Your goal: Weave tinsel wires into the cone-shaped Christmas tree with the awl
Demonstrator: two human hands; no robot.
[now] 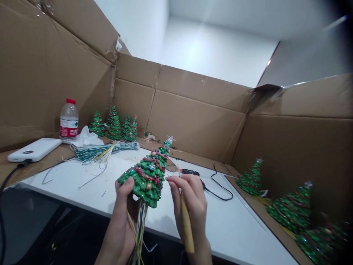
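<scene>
My left hand [122,209] grips a small green Christmas tree ornament [149,173] by its lower side, thumb on the edge of the base. The tree leans to the right, with red garlands, gold balls, a blue gift and a clear star on top. A bunch of thin wires [140,224] hangs out of its underside. My right hand [190,206] pinches a slim tool with a wooden handle [186,224], its thin metal tip pointing up. The fingertips are close to the tree's right side; whether they touch it I cannot tell.
Wire bundle [107,149] lies on the white board [220,217]. Behind it are several small trees [114,127], a bottle [69,119] and a white power bank [34,149]. A black corded tool [190,172] lies beyond my right hand. More trees [289,208] line the right; cardboard walls [198,106] surround the table.
</scene>
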